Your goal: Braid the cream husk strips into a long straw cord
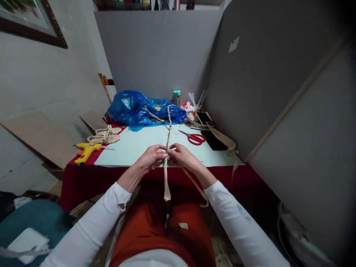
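Note:
A thin braided cord of beige fibre runs from the blue plastic bag down to my two hands at the table's front edge. My left hand pinches the braid's near end from the left. From the other side my right hand closes its fingers on the same spot, almost touching the left. Below them one loose beige strip hangs straight down in front of my lap. Another strip trails from under my right hand toward the right sleeve. The exact grip of the fingertips is partly hidden.
Red-handled scissors lie right of the braid, near a black tablet-like slab. A yellow glue gun and woven sandals rest at left. The blue bag fills the back. Beige strips drape over the right edge.

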`<state>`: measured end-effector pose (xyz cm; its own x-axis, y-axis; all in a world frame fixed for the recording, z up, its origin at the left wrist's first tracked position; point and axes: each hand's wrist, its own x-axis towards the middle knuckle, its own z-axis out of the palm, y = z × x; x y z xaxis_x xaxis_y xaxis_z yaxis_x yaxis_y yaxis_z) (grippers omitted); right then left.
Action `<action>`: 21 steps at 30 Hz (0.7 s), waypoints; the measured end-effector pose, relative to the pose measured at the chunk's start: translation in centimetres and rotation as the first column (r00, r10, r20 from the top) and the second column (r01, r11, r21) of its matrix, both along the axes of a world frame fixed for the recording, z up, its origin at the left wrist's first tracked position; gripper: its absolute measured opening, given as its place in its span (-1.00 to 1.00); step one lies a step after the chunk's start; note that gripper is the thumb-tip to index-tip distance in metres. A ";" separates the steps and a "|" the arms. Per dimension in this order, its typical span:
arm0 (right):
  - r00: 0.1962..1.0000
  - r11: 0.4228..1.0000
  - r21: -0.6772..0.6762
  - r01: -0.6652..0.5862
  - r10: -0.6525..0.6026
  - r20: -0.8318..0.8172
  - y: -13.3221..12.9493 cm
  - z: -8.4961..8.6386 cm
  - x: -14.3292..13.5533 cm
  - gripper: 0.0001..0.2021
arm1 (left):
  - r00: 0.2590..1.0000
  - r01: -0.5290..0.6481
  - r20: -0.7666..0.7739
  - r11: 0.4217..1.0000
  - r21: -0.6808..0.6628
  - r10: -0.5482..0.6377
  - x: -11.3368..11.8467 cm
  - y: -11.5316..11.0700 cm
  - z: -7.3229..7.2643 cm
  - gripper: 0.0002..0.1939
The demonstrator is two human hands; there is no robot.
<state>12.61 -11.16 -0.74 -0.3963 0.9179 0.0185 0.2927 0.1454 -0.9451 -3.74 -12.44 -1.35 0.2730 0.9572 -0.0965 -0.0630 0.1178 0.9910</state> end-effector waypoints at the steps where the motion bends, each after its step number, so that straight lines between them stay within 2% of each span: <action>1: 0.999 0.999 -0.043 -0.015 0.013 -0.040 0.5 -0.7 -0.5 -0.79 | 1.000 -0.006 -0.021 1.000 0.012 0.006 0.1 -0.1 0.0 -0.60; 4: 0.992 0.996 -0.074 -0.058 0.049 -0.117 1.0 -1.9 -0.6 -0.71 | 0.995 -0.013 -0.095 0.998 0.062 0.019 0.3 -0.3 -0.1 -0.64; 7: 0.987 0.996 -0.067 -0.064 0.053 -0.151 0.6 -1.9 -0.1 -0.66 | 0.969 -0.029 -0.235 0.985 0.170 0.069 0.3 -0.3 -0.2 -0.77; 9: 0.982 0.998 -0.048 -0.042 0.032 -0.186 0.3 -1.8 0.0 -0.65 | 0.913 -0.036 -0.379 0.957 0.287 0.148 0.1 -0.4 -0.2 -0.86; 12: 0.982 0.998 0.032 0.046 -0.040 -0.186 0.2 -2.3 -0.3 -0.66 | 0.806 -0.012 -0.532 0.905 0.426 0.261 -0.2 -0.7 0.1 -0.85; 16: 0.987 0.991 0.081 0.111 -0.100 -0.128 0.2 -3.2 -1.0 -0.69 | 0.753 -0.029 -0.562 0.870 0.492 0.342 -0.4 -1.2 0.4 -0.82; 21: 0.990 0.990 0.082 0.111 -0.103 -0.094 0.2 -3.5 -1.1 -0.74 | 0.786 -0.046 -0.529 0.882 0.468 0.322 -0.8 -1.3 0.3 -0.82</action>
<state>11.50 -10.95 -4.27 -0.2888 0.9484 0.1309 0.2261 0.2005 -0.9532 -4.50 -13.70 -1.03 0.1104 0.9656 0.2355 0.5566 -0.2564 0.7902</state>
